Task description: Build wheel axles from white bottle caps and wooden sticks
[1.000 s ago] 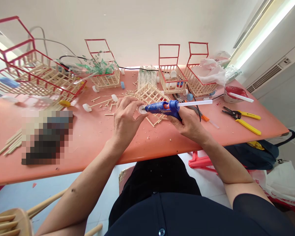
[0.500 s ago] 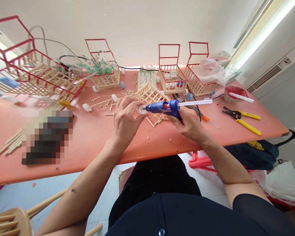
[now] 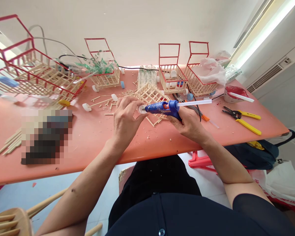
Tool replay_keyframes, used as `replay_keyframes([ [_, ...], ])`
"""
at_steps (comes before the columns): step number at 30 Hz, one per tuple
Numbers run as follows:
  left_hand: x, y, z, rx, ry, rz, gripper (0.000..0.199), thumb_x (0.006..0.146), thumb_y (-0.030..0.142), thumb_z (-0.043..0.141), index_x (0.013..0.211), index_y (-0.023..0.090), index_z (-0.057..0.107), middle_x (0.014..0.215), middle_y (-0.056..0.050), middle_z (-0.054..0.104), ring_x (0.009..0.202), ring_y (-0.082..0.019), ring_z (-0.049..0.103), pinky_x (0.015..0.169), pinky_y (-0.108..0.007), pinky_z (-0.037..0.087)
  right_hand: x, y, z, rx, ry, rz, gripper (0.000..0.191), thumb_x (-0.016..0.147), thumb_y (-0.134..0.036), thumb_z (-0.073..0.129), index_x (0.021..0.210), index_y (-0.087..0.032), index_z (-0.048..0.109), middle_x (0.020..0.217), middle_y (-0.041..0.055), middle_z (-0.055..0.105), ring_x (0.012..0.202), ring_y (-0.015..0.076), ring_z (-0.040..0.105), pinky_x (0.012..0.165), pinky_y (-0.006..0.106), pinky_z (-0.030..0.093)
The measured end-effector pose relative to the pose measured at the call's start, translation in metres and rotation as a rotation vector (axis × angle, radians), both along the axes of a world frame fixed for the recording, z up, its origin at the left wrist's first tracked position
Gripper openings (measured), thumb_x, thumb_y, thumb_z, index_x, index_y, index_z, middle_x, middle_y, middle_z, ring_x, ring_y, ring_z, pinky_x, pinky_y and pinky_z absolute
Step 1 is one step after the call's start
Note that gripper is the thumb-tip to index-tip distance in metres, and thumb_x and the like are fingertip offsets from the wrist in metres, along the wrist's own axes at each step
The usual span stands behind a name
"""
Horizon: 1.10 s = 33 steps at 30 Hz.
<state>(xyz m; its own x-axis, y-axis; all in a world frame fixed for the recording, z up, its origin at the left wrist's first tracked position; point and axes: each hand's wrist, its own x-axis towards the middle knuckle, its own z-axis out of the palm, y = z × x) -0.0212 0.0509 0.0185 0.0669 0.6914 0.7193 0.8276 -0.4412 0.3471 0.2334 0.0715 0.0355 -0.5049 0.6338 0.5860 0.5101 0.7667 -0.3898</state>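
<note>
A small white bottle cap [image 3: 142, 109] is pinched between the thumb and fingers of my left hand [image 3: 126, 118]. My right hand [image 3: 190, 124] grips a blue glue gun [image 3: 159, 107] by its handle. The gun's nozzle points left and meets the cap. From the rear of the gun a clear glue stick [image 3: 195, 102] sticks out to the right. Behind and below the gun, a frame of light wooden sticks [image 3: 149, 91] lies on the pink table [image 3: 147, 144].
Red-rimmed stick carts [image 3: 173, 78] stand along the wall. A stick axle with white caps [image 3: 100, 103] lies left of my left hand. Yellow-handled pliers [image 3: 248, 126] and a red-stained bowl [image 3: 234, 95] are at the right. Loose sticks [image 3: 11, 144] and a pixelated dark object [image 3: 48, 139] lie left.
</note>
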Motion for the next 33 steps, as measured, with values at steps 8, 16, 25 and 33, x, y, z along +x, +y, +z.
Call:
replay_keyframes([
  [8, -0.0005, 0.0004, -0.0005, 0.0, -0.022, -0.026, 0.015, 0.097, 0.036, 0.079, 0.105, 0.025, 0.074, 0.11, -0.006, 0.076, 0.108, -0.028, 0.069, 0.105, -0.045, 0.051, 0.0008, 0.0002, -0.0005, 0.012, -0.002, 0.0, 0.031, 0.108, -0.044, 0.056, 0.086, -0.025, 0.047, 0.08, 0.0034, 0.066, 0.072, 0.0209, 0.062, 0.066, 0.032, 0.044],
  [16, -0.0009, 0.0009, -0.0015, 0.005, 0.001, -0.012, 0.015, 0.096, 0.036, 0.08, 0.106, 0.026, 0.074, 0.111, -0.006, 0.075, 0.108, -0.028, 0.069, 0.104, -0.044, 0.052, 0.0003, 0.0001, 0.0002, 0.004, 0.008, 0.015, 0.03, 0.107, -0.042, 0.057, 0.085, -0.025, 0.045, 0.081, 0.003, 0.066, 0.072, 0.0205, 0.062, 0.066, 0.032, 0.043],
  [25, -0.0013, 0.0013, -0.0029, -0.004, -0.008, 0.005, 0.016, 0.095, 0.035, 0.081, 0.106, 0.026, 0.074, 0.111, -0.006, 0.077, 0.111, -0.029, 0.07, 0.105, -0.045, 0.052, 0.0005, -0.0004, 0.0002, 0.023, -0.004, 0.001, 0.032, 0.109, -0.044, 0.056, 0.085, -0.025, 0.045, 0.079, 0.0028, 0.066, 0.071, 0.0205, 0.062, 0.066, 0.032, 0.043],
  [33, -0.0007, 0.0006, -0.002, 0.011, -0.024, -0.011, 0.015, 0.093, 0.029, 0.082, 0.104, 0.026, 0.073, 0.11, -0.005, 0.075, 0.109, -0.028, 0.07, 0.104, -0.044, 0.053, 0.001, 0.0008, -0.0011, 0.02, -0.023, -0.018, 0.032, 0.109, -0.046, 0.055, 0.086, -0.025, 0.047, 0.077, 0.0026, 0.064, 0.069, 0.021, 0.06, 0.066, 0.032, 0.043],
])
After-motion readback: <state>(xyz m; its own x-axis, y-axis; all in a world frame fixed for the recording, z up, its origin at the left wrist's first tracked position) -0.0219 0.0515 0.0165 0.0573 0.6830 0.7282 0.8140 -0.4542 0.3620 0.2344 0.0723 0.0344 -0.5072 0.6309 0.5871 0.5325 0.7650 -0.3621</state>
